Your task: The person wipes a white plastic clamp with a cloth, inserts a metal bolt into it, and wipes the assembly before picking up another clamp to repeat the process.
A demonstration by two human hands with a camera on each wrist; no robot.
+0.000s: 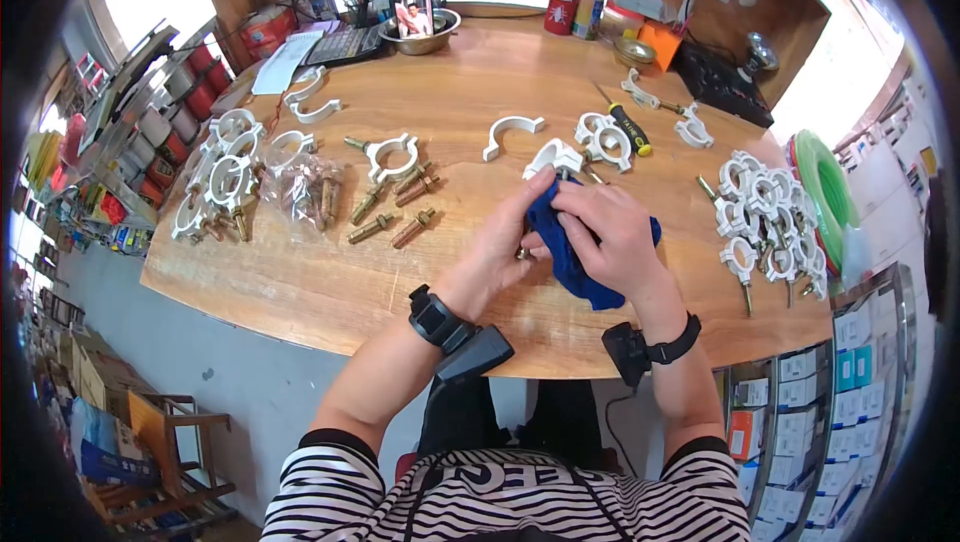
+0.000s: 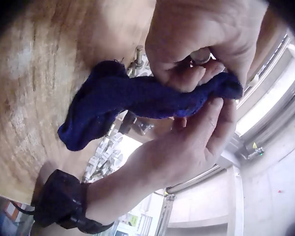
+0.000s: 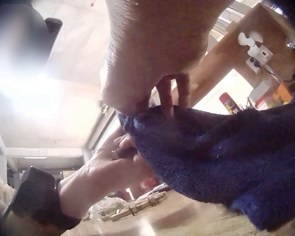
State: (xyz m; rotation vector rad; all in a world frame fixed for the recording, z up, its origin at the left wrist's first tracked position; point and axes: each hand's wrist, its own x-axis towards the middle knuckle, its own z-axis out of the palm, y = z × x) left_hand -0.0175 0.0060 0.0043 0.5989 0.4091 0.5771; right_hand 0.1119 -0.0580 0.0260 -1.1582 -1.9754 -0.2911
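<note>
Near the middle of the table, my left hand (image 1: 497,242) grips a white pipe clamp (image 1: 553,156) whose curved top shows beyond the thumb. A metal bolt end (image 1: 523,254) pokes out below the same hand, and its round tip (image 2: 200,56) shows among the curled fingers in the left wrist view. My right hand (image 1: 612,232) pinches a dark blue cloth (image 1: 575,277) against the clamp. The cloth (image 3: 221,152) hangs down from the fingers and covers much of what lies between the hands. In the left wrist view the right hand (image 2: 187,140) presses fingertips into the cloth's end.
Loose expansion bolts (image 1: 412,229) and a clamp with bolt (image 1: 392,158) lie left of the hands. Piled clamps (image 1: 230,174) sit farther left, beside a plastic bag (image 1: 303,192). More clamps (image 1: 768,207) lie right. A screwdriver (image 1: 630,130) and an open half-ring (image 1: 513,128) lie ahead.
</note>
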